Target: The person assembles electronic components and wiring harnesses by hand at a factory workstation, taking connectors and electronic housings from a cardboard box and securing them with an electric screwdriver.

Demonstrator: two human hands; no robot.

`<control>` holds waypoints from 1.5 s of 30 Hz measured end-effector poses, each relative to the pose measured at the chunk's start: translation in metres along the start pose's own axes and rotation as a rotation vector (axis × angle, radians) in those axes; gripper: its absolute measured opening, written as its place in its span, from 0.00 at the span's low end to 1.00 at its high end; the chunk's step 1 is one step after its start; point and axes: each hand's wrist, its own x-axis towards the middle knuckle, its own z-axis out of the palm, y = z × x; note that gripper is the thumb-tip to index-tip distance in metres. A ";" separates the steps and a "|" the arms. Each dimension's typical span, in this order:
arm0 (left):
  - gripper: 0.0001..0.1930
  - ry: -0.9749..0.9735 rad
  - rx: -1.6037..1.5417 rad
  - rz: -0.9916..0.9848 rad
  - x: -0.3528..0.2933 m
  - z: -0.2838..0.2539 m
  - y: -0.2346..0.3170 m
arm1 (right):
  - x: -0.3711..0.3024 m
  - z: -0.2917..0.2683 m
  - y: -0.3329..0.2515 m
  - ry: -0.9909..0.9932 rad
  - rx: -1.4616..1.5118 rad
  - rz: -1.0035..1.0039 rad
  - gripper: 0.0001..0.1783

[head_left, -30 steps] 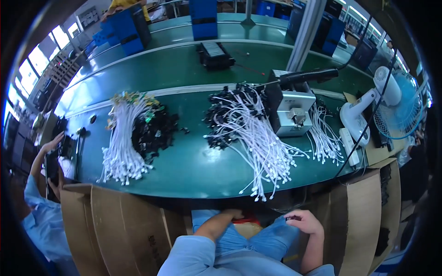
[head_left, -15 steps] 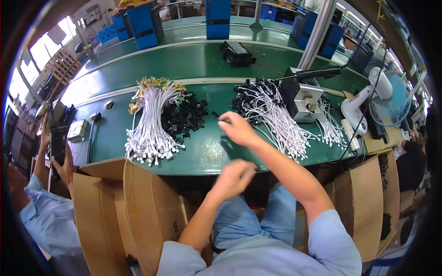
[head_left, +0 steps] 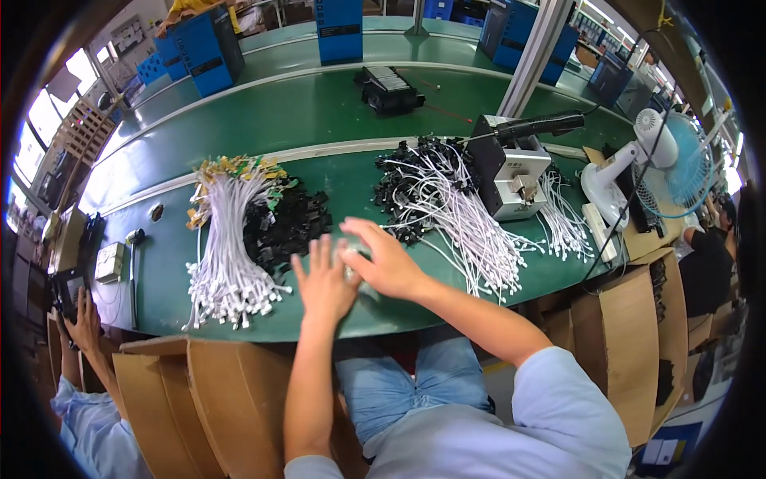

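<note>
My left hand [head_left: 323,287] is over the green bench just right of the black pile, fingers spread, slightly blurred. My right hand [head_left: 387,263] reaches in beside it, thumb and forefinger apart. The two hands nearly meet; a small pale spot between them is too unclear to name. Left of my hands lies a bundle of white cables [head_left: 227,255] with yellow and green ends at its far side. Small black plastic parts [head_left: 291,219] are heaped against it. To the right lie more white cables [head_left: 471,227] with black parts on their far ends.
A grey machine [head_left: 515,180] with a black-handled tool stands behind the right cables, near a small fan [head_left: 602,195]. Open cardboard boxes [head_left: 239,399] flank my legs. A black device [head_left: 389,89] sits farther back on the green bench [head_left: 263,120]. A co-worker's hand [head_left: 84,323] shows at the left.
My left hand has risen from above my lap to the bench, its fingers opening. My right hand has shifted left and nearer to me. The whole view has turned a little.
</note>
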 end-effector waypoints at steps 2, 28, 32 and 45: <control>0.33 0.003 -0.056 -0.077 0.014 0.005 -0.010 | -0.035 -0.042 0.000 -0.088 0.067 0.106 0.22; 0.42 0.210 0.228 0.560 0.425 0.066 0.033 | -0.119 -0.176 0.070 -0.492 1.215 0.526 0.22; 0.41 0.264 -0.029 0.333 0.396 0.034 0.013 | -0.121 -0.179 0.065 -0.420 1.036 0.458 0.20; 0.40 0.489 -0.298 0.186 0.251 -0.001 -0.036 | -0.130 -0.160 0.050 -0.354 0.811 0.479 0.15</control>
